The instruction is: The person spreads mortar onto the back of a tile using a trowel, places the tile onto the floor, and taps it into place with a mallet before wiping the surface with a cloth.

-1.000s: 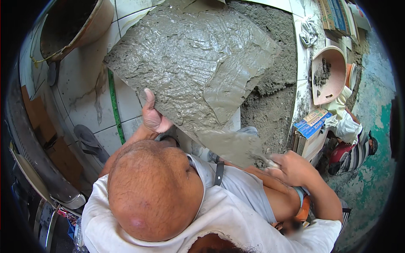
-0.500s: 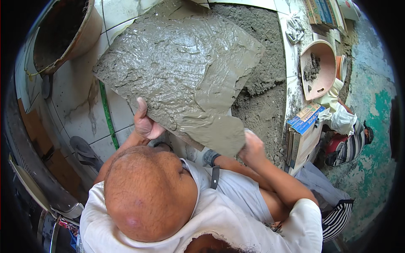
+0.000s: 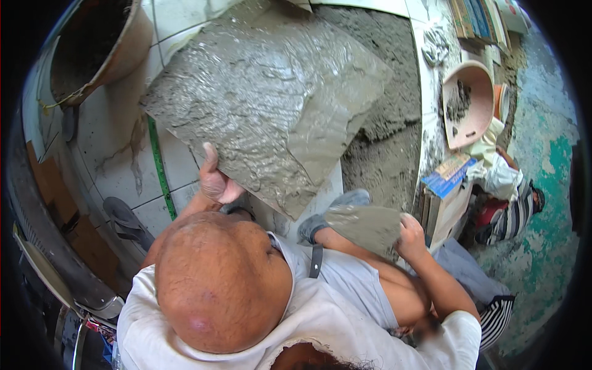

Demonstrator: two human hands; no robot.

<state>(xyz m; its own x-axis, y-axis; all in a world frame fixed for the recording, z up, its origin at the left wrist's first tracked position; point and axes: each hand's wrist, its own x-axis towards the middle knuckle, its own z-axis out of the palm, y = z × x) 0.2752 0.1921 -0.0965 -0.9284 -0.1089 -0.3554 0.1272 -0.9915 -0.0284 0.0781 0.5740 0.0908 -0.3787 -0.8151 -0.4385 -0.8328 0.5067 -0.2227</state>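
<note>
A large square tile (image 3: pixel 246 111) lies tilted in front of me, its upward face coated in wet grey mortar with ridges and a smoother patch at the right. My left hand (image 3: pixel 219 182) grips its near-left edge, thumb up and fingers underneath. In my right hand (image 3: pixel 412 239) is a trowel (image 3: pixel 365 223), its broad blade smeared with mortar and held apart from the tile, above my leg. My closed fingers hide the trowel's handle. Beyond the tile's right side, a bed of rough grey mortar (image 3: pixel 385 154) covers the floor.
At the upper left stands a large bucket (image 3: pixel 126 58). A green measuring strip (image 3: pixel 159 166) lies on white floor tiles (image 3: pixel 114 157), near a grey slipper (image 3: pixel 126 222). To the right are a pink scoop (image 3: pixel 453 126) with mortar crumbs, stacked tile boxes (image 3: pixel 447 191) and striped cloth (image 3: pixel 521 213).
My right hand has drawn the trowel off the tile's near corner, to the right and toward me. The left hand keeps its grip on the tile, which has barely moved.
</note>
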